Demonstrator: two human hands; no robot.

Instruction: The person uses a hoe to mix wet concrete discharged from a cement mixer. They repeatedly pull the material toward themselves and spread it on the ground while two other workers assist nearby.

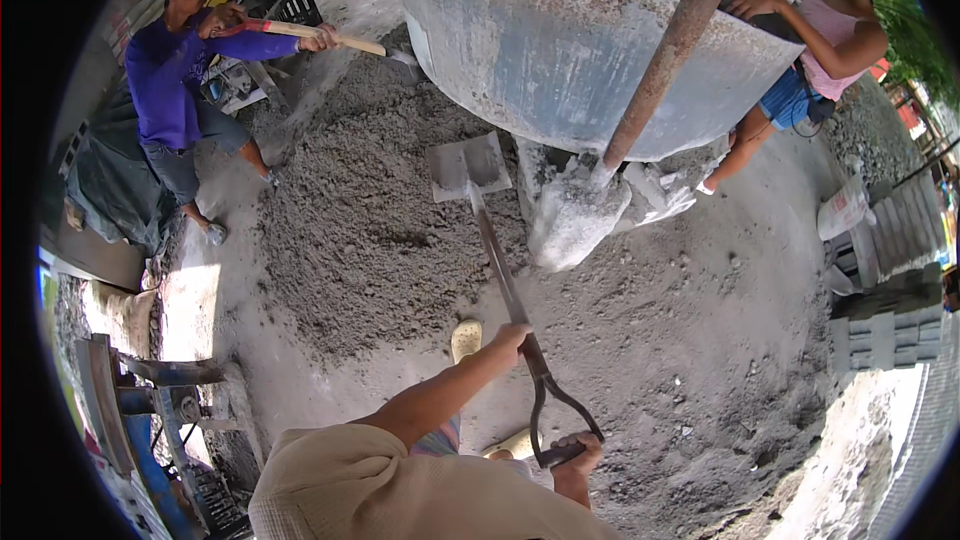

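Note:
Both my hands hold one shovel (497,255), which has a worn brown shaft and a D-shaped grip. My left hand (515,336) wraps round the lower shaft, and my right hand (580,460) is closed on the crossbar of the grip. The flat square blade lies at the right edge of a broad heap of grey, crumbly mix (370,210), just below a large drum (590,50). Little or no mix shows on the blade. The drum is pale and rust-stained, and a rusty pole (675,50) slants in front of it.
At the far left a person in purple (165,70) holds another shovel (330,38) toward the heap. Someone in pink (835,40) leans at the drum's right side. Grey blocks (885,340) and a white bucket (843,208) stand right; a metal frame (170,400) stands near left.

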